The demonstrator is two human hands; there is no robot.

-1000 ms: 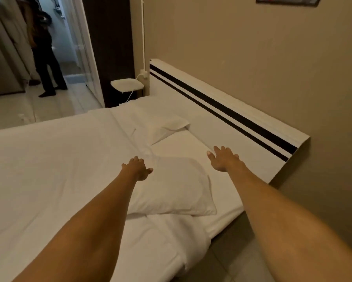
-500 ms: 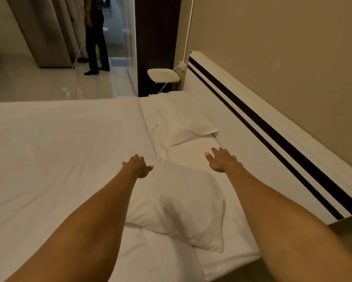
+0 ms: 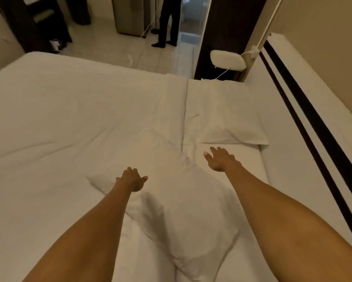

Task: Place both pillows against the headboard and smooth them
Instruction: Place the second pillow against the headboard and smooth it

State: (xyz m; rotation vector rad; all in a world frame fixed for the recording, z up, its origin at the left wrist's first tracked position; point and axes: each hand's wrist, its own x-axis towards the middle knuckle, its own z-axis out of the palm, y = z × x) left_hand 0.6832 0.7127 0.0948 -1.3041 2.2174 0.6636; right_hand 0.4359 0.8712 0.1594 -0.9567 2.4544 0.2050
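Observation:
A white near pillow (image 3: 183,200) lies askew on the bed, between my two forearms and away from the headboard (image 3: 305,110), which is white with two black stripes and runs along the right. My left hand (image 3: 131,180) hovers over the pillow's left part, fingers loosely spread, holding nothing. My right hand (image 3: 219,159) reaches out flat just past the pillow's far right edge, over the sheet, fingers apart. A second white far pillow (image 3: 226,115) lies flat further off, close to the headboard.
The white duvet (image 3: 69,129) covers the bed to the left. A small white side table (image 3: 228,60) with a cable stands beyond the bed's far corner. A person in dark trousers (image 3: 169,21) stands on the tiled floor near a doorway.
The view has swung left and tipped down over the bed, so the headboard now runs along the right. Both hands have stayed spread above the near pillow, and it has turned more diagonal.

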